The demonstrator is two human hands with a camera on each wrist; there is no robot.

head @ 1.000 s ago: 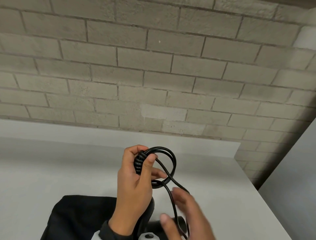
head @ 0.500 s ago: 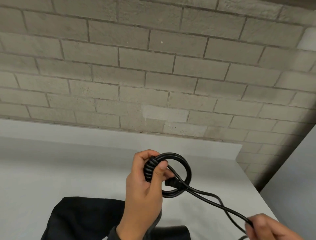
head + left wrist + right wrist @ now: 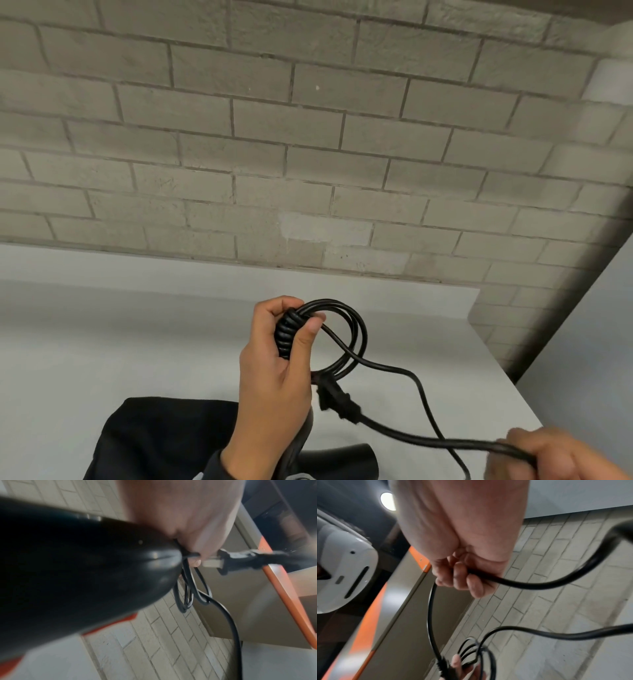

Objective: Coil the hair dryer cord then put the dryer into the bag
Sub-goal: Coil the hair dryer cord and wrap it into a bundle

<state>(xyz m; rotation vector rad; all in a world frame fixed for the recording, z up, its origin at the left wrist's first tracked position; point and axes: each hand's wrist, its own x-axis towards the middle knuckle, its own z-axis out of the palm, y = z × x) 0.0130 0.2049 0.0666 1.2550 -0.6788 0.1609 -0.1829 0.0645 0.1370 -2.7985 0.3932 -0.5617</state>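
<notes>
Black cord [image 3: 346, 337] looping at lower centre, gripped with dryer handle [image 3: 85, 574] by left hand [image 3: 274, 377]; right hand [image 3: 544, 459] pinching its tail lower right; bag [image 3: 154, 442] lying lower left on counter [image 3: 102, 342].

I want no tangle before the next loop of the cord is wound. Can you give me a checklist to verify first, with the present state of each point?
1. Left hand grips the finished loops at the dryer's ribbed cord collar: ok.
2. Right hand has a grip on the cord beyond the plug: ok.
3. Plug hangs free, just below the loops, caught on nothing: ok.
4. Slack strand free of knots: cannot tell, it crosses the held strand and leaves the picture.
5. Cord fully coiled: not ok, a long length is loose.
6. Bag open and ready on the table: cannot tell, its opening is hidden.
</notes>
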